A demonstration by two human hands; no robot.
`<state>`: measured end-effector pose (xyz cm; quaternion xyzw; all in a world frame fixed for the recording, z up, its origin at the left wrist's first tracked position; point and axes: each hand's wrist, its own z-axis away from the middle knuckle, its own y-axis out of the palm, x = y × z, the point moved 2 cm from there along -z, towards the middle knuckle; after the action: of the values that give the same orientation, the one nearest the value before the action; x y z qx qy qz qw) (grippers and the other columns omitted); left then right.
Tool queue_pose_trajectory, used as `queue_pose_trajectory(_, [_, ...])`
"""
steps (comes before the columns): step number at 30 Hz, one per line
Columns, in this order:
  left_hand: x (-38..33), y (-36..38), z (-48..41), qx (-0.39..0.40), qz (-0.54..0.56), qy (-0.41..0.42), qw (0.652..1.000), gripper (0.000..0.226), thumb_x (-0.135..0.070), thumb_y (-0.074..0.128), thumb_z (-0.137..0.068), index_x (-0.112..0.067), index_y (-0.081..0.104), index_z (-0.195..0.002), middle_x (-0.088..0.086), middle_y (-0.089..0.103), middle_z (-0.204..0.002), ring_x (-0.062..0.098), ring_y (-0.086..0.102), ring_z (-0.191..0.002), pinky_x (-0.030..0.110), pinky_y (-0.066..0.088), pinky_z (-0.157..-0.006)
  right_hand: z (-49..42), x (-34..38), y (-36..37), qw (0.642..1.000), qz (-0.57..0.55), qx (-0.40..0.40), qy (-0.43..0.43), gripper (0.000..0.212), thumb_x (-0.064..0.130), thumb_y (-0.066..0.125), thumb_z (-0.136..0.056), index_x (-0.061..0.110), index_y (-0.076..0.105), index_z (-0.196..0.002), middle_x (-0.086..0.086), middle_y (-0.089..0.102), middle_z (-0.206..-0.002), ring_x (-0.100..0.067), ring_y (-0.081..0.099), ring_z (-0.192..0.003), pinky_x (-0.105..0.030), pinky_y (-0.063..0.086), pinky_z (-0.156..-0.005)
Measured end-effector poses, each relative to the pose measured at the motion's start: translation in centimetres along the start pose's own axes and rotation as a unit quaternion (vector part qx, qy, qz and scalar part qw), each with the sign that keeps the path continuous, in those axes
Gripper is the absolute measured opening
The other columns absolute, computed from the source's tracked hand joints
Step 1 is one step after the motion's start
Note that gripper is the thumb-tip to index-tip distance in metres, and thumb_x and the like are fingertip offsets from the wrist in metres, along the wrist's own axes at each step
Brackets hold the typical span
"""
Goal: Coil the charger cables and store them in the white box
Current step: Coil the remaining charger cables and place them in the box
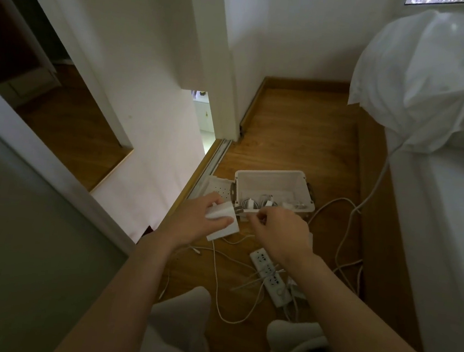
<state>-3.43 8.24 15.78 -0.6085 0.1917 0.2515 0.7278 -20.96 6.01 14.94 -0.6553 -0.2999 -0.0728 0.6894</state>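
The white box [275,177] stands open on the wooden floor, with a few coiled chargers [253,202] lying inside. My left hand [197,221] grips a square white charger brick [224,223] just in front of the box's left corner, its metal plug prongs pointing right. My right hand [279,232] hovers close to the prongs with fingers curled, pinching a thin white cable end that is hard to make out. A loose white cable [219,283] trails from the brick over the floor toward my knees.
The box's lid [218,188] lies to its left by a sliding door track. A white power strip [270,277] with tangled cables sits below my right hand. More cable [344,239] runs up to the bed [437,197] on the right. Walls close in on the left.
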Motion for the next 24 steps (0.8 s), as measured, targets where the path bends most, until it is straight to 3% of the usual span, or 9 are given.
queue_pose_trajectory(3, [0.6, 0.0, -0.4, -0.060, -0.034, 0.022, 0.997, 0.033, -0.041, 0.062, -0.086, -0.030, 0.045, -0.111, -0.002, 0.056, -0.112, 0.017, 0.060, -0.093, 0.031, 0.057, -0.075, 0.1, 0.3, -0.1, 0.996, -0.087, 0.004, 0.010, 0.032, 0.039, 0.041, -0.098, 0.018, 0.063, -0.087, 0.008, 0.054, -0.066, -0.004, 0.048, -0.055, -0.016, 0.034, -0.047])
queue_pose_trajectory(6, [0.9, 0.1, -0.8, -0.130, 0.031, 0.007, 0.991, 0.035, -0.039, 0.059, -0.089, -0.025, 0.043, -0.116, -0.003, 0.052, -0.109, 0.017, 0.059, -0.092, 0.032, 0.058, -0.072, 0.5, 1.5, 0.4, 0.977, -0.195, 0.080, -0.029, 0.026, 0.030, 0.035, -0.101, 0.018, 0.058, -0.102, 0.013, 0.048, -0.066, -0.001, 0.043, -0.053, -0.013, 0.031, -0.048])
queue_pose_trajectory(10, [1.1, 0.2, -1.3, -0.188, 0.138, -0.046, 0.971, 0.039, -0.034, 0.056, -0.092, -0.014, 0.040, -0.121, 0.001, 0.049, -0.112, 0.016, 0.055, -0.094, 0.027, 0.056, -0.067, 1.3, 2.8, 1.2, 0.968, -0.181, 0.135, -0.110, 0.027, 0.027, 0.028, -0.103, 0.017, 0.050, -0.116, 0.011, 0.050, -0.072, -0.007, 0.047, -0.059, -0.021, 0.034, -0.053])
queue_pose_trajectory(16, [-0.1, 1.0, -1.7, -0.231, 0.327, -0.087, 0.912, 0.043, -0.030, 0.051, -0.095, -0.006, 0.036, -0.126, 0.006, 0.047, -0.114, 0.009, 0.055, -0.080, 0.012, 0.050, -0.048, 1.3, 3.7, 2.0, 0.958, -0.198, 0.160, -0.130, 0.022, 0.022, 0.029, -0.103, 0.017, 0.045, -0.116, 0.008, 0.049, -0.069, -0.009, 0.048, -0.059, -0.022, 0.037, -0.054])
queue_pose_trajectory(18, [-0.8, 1.0, -1.8, -0.233, 0.406, -0.105, 0.878, 0.045, -0.034, 0.049, -0.095, -0.007, 0.036, -0.129, 0.009, 0.050, -0.115, 0.012, 0.058, -0.084, 0.017, 0.054, -0.053, 1.4, 3.9, 2.4, 0.955, -0.197, 0.177, -0.134, 0.020, 0.018, 0.031, -0.102, 0.016, 0.046, -0.116, 0.011, 0.047, -0.070, -0.004, 0.046, -0.058, -0.018, 0.034, -0.053])
queue_pose_trajectory(20, [-1.3, 1.0, -2.0, -0.201, 0.521, -0.116, 0.821, 0.044, -0.036, 0.047, -0.096, -0.008, 0.039, -0.130, 0.014, 0.053, -0.116, 0.017, 0.061, -0.089, 0.030, 0.059, -0.066, 1.4, 4.0, 2.8, 0.953, -0.193, 0.192, -0.133, 0.020, 0.016, 0.033, -0.102, 0.015, 0.048, -0.114, 0.008, 0.050, -0.071, -0.005, 0.047, -0.057, -0.018, 0.037, -0.053])
queue_pose_trajectory(23, [-2.0, 0.8, -1.9, -0.126, 0.729, -0.112, 0.664, 0.035, -0.035, 0.047, -0.096, -0.008, 0.049, -0.118, 0.018, 0.055, -0.105, 0.023, 0.061, -0.088, 0.034, 0.059, -0.067, 1.1, 3.5, 3.4, 0.950, -0.195, 0.218, -0.113, 0.022, 0.018, 0.031, -0.102, 0.013, 0.052, -0.106, 0.000, 0.056, -0.080, -0.014, 0.054, -0.065, -0.026, 0.045, -0.060])
queue_pose_trajectory(24, [-2.0, 0.7, -1.8, -0.109, 0.762, -0.119, 0.627, 0.037, -0.037, 0.048, -0.095, -0.009, 0.049, -0.118, 0.017, 0.055, -0.104, 0.024, 0.060, -0.089, 0.033, 0.058, -0.063, 1.0, 3.1, 3.5, 0.950, -0.190, 0.225, -0.104, 0.022, 0.020, 0.031, -0.102, 0.014, 0.052, -0.101, -0.001, 0.057, -0.080, -0.017, 0.056, -0.069, -0.031, 0.047, -0.064])
